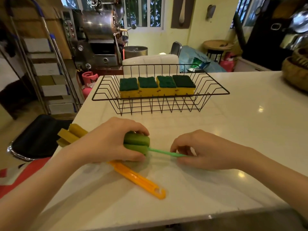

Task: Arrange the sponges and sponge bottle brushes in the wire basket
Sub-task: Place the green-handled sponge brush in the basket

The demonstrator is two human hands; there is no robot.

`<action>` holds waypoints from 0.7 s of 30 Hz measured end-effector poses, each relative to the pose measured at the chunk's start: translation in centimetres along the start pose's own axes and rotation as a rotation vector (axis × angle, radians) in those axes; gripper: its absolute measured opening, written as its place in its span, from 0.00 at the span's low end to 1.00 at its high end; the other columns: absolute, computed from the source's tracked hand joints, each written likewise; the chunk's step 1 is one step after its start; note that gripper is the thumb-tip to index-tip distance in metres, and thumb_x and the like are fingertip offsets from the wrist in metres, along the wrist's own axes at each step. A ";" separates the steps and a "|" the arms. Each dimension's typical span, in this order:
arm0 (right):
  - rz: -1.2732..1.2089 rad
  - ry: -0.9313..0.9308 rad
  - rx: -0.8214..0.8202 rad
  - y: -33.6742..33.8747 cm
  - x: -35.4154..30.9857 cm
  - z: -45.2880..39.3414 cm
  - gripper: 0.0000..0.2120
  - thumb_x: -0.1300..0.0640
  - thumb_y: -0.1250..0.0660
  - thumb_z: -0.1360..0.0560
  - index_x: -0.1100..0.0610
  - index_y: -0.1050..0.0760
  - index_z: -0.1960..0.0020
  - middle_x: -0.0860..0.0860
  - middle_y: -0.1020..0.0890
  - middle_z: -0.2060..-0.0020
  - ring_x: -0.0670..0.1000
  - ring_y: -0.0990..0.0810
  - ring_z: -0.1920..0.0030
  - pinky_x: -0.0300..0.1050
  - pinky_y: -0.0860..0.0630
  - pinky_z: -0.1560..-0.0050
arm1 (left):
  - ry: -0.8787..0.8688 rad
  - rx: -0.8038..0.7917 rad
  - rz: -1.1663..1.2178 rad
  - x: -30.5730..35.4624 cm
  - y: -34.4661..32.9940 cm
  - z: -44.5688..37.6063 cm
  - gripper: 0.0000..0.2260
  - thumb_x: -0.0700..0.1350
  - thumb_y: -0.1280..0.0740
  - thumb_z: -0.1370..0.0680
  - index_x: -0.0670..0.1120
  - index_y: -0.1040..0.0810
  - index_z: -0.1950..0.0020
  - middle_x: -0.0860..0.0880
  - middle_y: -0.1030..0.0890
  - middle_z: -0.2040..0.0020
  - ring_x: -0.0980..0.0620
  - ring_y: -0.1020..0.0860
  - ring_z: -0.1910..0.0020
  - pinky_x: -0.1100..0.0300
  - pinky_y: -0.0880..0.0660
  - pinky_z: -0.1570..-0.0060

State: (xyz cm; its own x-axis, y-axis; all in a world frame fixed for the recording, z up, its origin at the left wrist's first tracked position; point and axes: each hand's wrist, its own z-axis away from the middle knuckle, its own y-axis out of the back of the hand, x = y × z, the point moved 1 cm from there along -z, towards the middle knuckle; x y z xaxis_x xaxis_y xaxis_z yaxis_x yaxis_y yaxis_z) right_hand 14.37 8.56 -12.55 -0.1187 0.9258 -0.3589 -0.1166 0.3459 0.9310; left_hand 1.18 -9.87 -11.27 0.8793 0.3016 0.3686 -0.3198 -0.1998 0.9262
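Left hand (106, 144) fingers clamp the green brush (137, 144) sponge head at centre frame. Right hand (198, 149) fingers pinch its handle. Four sponges (157, 86) line the wire basket (215, 93) above.

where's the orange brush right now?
Head view, near left of the white table: the orange brush lies flat, its head end hidden under the left hand, which grips the green brush.

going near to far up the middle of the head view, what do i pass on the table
orange brush handle → green brush, held by the left hand and the right hand → wire basket front wall → row of four sponges
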 end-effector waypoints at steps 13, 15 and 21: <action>0.252 0.030 0.420 8.8 1.5 -3.1 0.12 0.51 0.37 0.26 0.49 0.22 0.44 0.43 0.23 0.61 0.41 0.29 0.66 0.39 0.31 0.65 | -0.035 0.340 -0.027 2.4 8.1 -4.0 0.22 0.61 0.33 0.41 0.58 0.26 0.48 0.63 0.25 0.57 0.64 0.24 0.57 0.75 0.27 0.62; 0.259 0.014 0.447 10.2 2.1 -4.1 0.13 0.52 0.37 0.26 0.49 0.23 0.43 0.43 0.23 0.59 0.41 0.28 0.65 0.38 0.31 0.64 | -0.012 0.374 -0.002 1.9 8.4 -5.1 0.22 0.61 0.33 0.41 0.57 0.26 0.48 0.63 0.25 0.57 0.63 0.24 0.58 0.76 0.27 0.62; 0.418 -0.021 0.524 11.5 4.5 -7.7 0.13 0.52 0.40 0.24 0.48 0.24 0.40 0.48 0.19 0.51 0.51 0.25 0.48 0.43 0.31 0.57 | 0.045 0.451 0.004 -0.3 9.1 -8.1 0.20 0.55 0.28 0.37 0.54 0.23 0.47 0.57 0.23 0.56 0.61 0.24 0.57 0.71 0.29 0.61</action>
State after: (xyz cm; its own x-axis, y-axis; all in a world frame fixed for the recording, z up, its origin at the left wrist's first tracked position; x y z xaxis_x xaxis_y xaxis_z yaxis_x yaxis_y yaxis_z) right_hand 4.94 15.54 -3.99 -0.0299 0.9989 0.0352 0.4301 -0.0189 0.9026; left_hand -4.84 -4.20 -2.28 0.8588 0.3387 0.3843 -0.1283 -0.5840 0.8015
